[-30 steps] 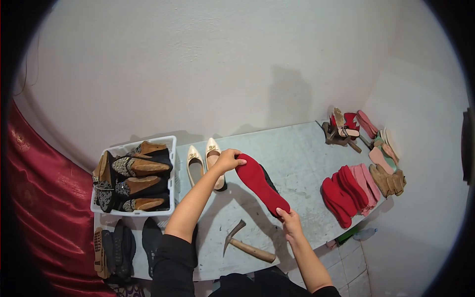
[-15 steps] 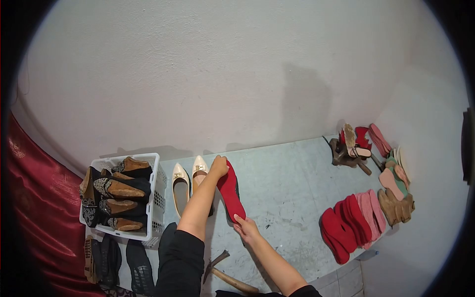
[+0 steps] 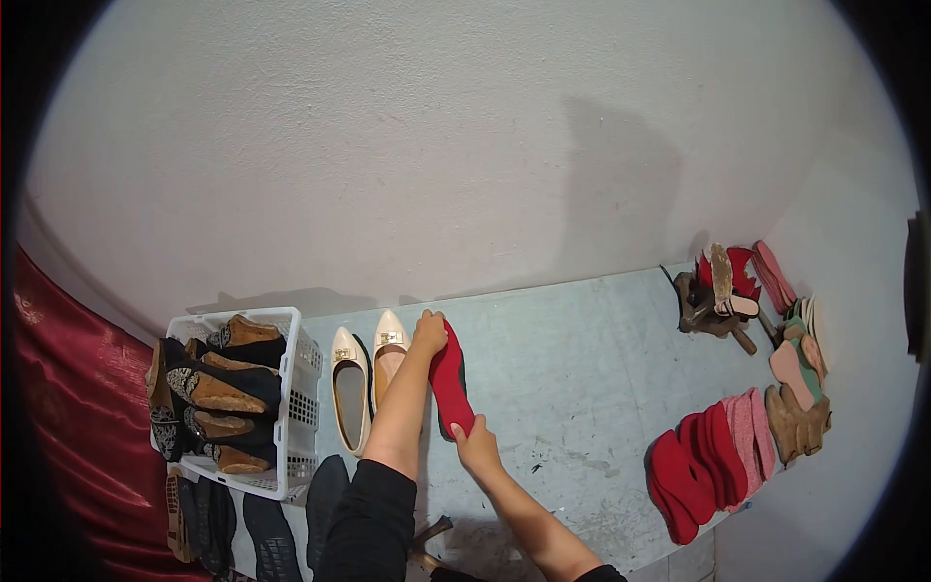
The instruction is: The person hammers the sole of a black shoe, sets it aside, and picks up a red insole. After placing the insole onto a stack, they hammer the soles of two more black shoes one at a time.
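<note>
A red insole [image 3: 449, 380] with a dark layer along its right and lower edge is held over the table, its length running away from me. My left hand [image 3: 430, 335] is closed on its far end. My right hand [image 3: 477, 450] pinches the near end, thumb on the red face. Just left of the insole stand two cream pointed flats with bow ornaments: the left flat [image 3: 348, 383] shows whole, and the right flat [image 3: 390, 339] is partly hidden behind my left forearm.
At left, a white plastic basket [image 3: 291, 407] holds several dark embroidered shoes. Black soles [image 3: 272, 535] lie in front of it. A hammer [image 3: 433, 529] is partly hidden near my body. Red insoles [image 3: 679, 475], pink insoles [image 3: 752, 436] and a metal tool [image 3: 703, 306] sit at right.
The view has shifted slightly, and the hammer's handle is now mostly out of sight. Both hands still hold the insole, which stands a little more upright in view.
</note>
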A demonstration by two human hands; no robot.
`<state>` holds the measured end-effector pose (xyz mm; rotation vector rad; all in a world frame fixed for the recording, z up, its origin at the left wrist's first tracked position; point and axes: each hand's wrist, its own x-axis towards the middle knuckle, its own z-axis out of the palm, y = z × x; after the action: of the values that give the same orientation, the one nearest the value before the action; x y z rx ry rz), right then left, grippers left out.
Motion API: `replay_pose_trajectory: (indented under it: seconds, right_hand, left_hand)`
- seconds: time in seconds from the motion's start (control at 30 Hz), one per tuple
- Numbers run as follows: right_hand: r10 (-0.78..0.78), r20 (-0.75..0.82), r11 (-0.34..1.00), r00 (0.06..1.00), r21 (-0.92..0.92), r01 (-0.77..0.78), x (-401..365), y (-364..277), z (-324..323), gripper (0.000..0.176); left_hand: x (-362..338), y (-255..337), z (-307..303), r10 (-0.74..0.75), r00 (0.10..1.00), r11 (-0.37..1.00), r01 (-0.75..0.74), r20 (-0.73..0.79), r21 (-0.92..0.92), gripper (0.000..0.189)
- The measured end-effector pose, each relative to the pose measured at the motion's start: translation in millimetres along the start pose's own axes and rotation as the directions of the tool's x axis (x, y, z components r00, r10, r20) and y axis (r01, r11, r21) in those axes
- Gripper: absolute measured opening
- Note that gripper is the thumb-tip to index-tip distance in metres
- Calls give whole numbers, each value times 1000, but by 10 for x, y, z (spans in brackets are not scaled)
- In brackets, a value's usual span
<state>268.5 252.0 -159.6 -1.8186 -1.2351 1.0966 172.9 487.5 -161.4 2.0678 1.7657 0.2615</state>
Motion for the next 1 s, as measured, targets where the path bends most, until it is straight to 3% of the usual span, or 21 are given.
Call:
replay_pose_trajectory:
  seconds: [0.07, 0.13, 0.2, 0.3, 0.37, 0.43, 0.6, 0.67, 0.7, 0.73, 0.8, 0.83, 0.87, 0.93, 1.0]
  right_hand:
    - [42, 27, 968, 999, -249, -34, -67, -174, -45, 40]
    - [59, 27, 969, 998, -241, -51, -89, -228, -18, 39]
    - [70, 18, 969, 997, -237, -63, -86, -274, -12, 39]
    - [1, 11, 970, 1000, -244, 1, -113, -333, -49, 48]
    - [54, 101, 934, 993, -358, -15, -131, -403, -82, 57]
    - [64, 104, 923, 993, -384, -19, -136, -405, -74, 59]
    - [100, 117, 901, 988, -432, -41, -173, -446, -86, 62]
    - [82, 111, 899, 990, -437, -25, -157, -384, -61, 62]
    - [77, 110, 900, 991, -436, -22, -143, -349, -56, 62]
    - [58, 110, 922, 992, -387, -11, -127, -300, -57, 64]
    - [25, 107, 959, 994, -284, 6, -114, -172, -52, 68]
    - [18, 90, 981, 996, -194, 0, -110, -71, -28, 72]
    - [20, 90, 981, 996, -193, -2, -124, 31, -2, 72]
    - [-328, -45, 944, 944, 31, 329, -220, 173, 9, 76]
    - [-291, -5, 950, 957, 120, 289, -403, 239, -69, 81]
  left_hand:
    - [2, 22, 31, 19, 1000, 999, -19, -4, 40, 31]
    - [-51, 94, -5, 39, 999, 996, -38, -13, 82, 30]
    - [-112, 177, -26, -35, 998, 997, 38, -43, 70, 31]
    - [-176, 197, 8, -4, 999, 1000, 5, -42, 21, 28]
    - [-262, 248, 37, 25, 998, 999, -26, -49, -22, 29]
    - [-397, 334, 163, 66, 912, 998, -56, -405, 37, 39]
    - [-652, 436, 291, -14, 923, 995, -27, -386, -100, 36]
    - [-670, 394, 462, -128, 955, 906, 3, -268, -423, 36]
    - [-814, 440, 393, -10, 973, 976, -41, -232, -215, 41]
    - [-949, 505, 284, -8, 972, 976, -45, -236, -215, 41]
    - [-1240, 632, 92, 21, 996, 939, -51, -92, -339, 50]
    - [-1404, 695, 73, 35, 978, 947, -98, -206, -306, 56]
    - [-1597, 739, 46, 35, 978, 947, -97, -204, -305, 56]
    - [-2014, 773, -10, 119, 927, 895, -255, -355, -366, 56]
    - [-2427, 742, -48, 131, 912, 865, -296, -389, -404, 54]
